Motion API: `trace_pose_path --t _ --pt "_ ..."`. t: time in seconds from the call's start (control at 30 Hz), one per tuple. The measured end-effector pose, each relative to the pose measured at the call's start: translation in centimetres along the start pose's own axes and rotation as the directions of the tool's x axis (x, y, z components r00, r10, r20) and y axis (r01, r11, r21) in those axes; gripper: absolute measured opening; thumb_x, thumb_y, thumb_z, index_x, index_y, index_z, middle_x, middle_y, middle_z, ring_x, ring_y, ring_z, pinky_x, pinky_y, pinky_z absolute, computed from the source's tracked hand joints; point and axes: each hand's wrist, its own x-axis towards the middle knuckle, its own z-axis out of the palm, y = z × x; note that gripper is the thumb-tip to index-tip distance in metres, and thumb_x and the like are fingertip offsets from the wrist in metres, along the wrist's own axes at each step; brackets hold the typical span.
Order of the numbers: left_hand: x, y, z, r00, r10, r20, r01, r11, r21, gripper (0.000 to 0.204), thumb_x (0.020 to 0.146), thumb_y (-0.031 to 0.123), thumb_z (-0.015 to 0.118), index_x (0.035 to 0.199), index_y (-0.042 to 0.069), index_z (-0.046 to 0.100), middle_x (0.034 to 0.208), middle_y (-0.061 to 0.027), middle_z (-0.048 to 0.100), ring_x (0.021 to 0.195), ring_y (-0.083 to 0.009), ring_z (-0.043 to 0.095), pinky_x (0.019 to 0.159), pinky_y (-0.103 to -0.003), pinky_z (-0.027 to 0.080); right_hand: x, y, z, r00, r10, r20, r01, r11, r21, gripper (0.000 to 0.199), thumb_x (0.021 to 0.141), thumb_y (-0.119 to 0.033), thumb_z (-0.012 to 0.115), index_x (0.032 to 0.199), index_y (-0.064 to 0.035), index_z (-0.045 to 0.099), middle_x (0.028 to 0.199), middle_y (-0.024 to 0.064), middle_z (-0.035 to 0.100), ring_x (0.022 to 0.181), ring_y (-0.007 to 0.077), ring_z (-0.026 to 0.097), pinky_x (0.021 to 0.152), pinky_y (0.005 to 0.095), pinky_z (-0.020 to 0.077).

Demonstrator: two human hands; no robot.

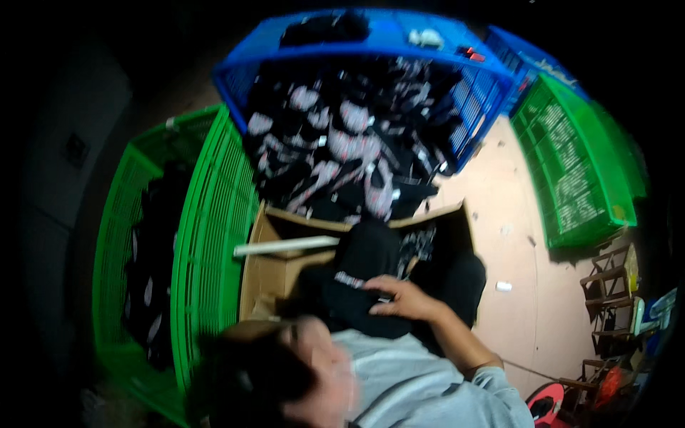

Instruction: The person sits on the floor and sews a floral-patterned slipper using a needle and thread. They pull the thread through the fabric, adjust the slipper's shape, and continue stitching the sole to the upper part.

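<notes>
My right hand (405,297), fingers bent, touches black cloth (362,310) at the near side of the cardboard box (289,272) (grip: I can't tell); beyond the box, garments (355,146) heap a blue crate (478,105), so much seems left; what's done is unclear.

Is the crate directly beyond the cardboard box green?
No, the crate beyond the cardboard box, heaped with black and patterned garments, is blue.

Two blue crates (392,32), two green crates (217,239) and one cardboard box (287,277) show.
</notes>
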Motion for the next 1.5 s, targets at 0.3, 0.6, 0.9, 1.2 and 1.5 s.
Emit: trace_pose_path --t 0.3,0.6,0.9,1.2,1.5 --pt "-4.4 7.3 8.4 0.351 -0.321 0.88 0.441 -0.772 -0.457 0.055 0.086 0.01 0.068 0.135 0.004 0.043 0.136 -0.0153 0.046 0.124 -0.0261 0.046 0.103 -0.039 0.038 -4.7 1.7 5.8 0.897 0.31 -0.316 -0.151 0.885 0.441 0.051 0.08 -0.011 0.078 0.126 -0.0034 0.056 0.115 0.0031 0.057 0.105 0.0111 0.052 0.095 0.0251 0.0418" --pt "-0.3 11.2 10.1 0.48 -0.298 0.825 0.254 -0.853 -0.456 0.077 0.085 0.0 0.065 0.148 0.005 0.021 0.144 -0.02 0.034 0.126 -0.0248 0.044 0.105 -0.034 0.038 -3.4 2.7 7.2 0.833 0.282 -0.476 -0.02 0.875 0.483 0.051 0.083 -0.011 0.074 0.13 -0.0031 0.054 0.118 0.0043 0.058 0.107 0.0127 0.053 0.095 0.027 0.0421" --pt "2.3 8.3 10.5 0.22 -0.033 0.975 -0.118 -0.993 -0.007 0.059 0.085 0.002 0.065 0.138 0.006 0.038 0.125 -0.0136 0.055 0.109 -0.0257 0.058 0.089 -0.038 0.053 -5.4 3.9 6.7 0.862 0.112 -0.494 0.161 0.864 0.478 0.046 0.086 -0.008 0.069 0.129 -0.0017 0.053 0.129 0.0088 0.056 0.119 0.0164 0.052 0.102 0.0302 0.039" --pt "4.5 9.0 14.1 0.205 0.227 0.952 -0.194 -0.944 0.267 0.034 0.085 0.006 0.067 0.115 0.012 0.053 0.109 -0.0059 0.061 0.1 -0.022 0.061 0.082 -0.041 0.053 -4.7 2.2 4.0 0.894 -0.22 -0.39 0.168 0.972 -0.164 0.056 0.069 -0.004 0.079 0.122 -0.0064 0.061 0.134 0.0135 0.051 0.124 0.0298 0.051 0.103 0.0376 0.0405" --pt "5.6 13.1 11.7 0.385 -0.13 0.914 0.081 -0.981 -0.173 0.023 0.096 0.013 0.058 0.116 0.004 0.049 0.102 -0.0022 0.058 0.089 -0.0089 0.055 0.079 -0.024 0.046 -3.8 5.6 5.1 0.792 0.322 -0.519 -0.029 0.869 0.495 0.036 0.084 -0.006 0.071 0.117 -0.0022 0.059 0.104 0.0048 0.063 0.093 0.0118 0.058 0.086 0.0269 0.0468"
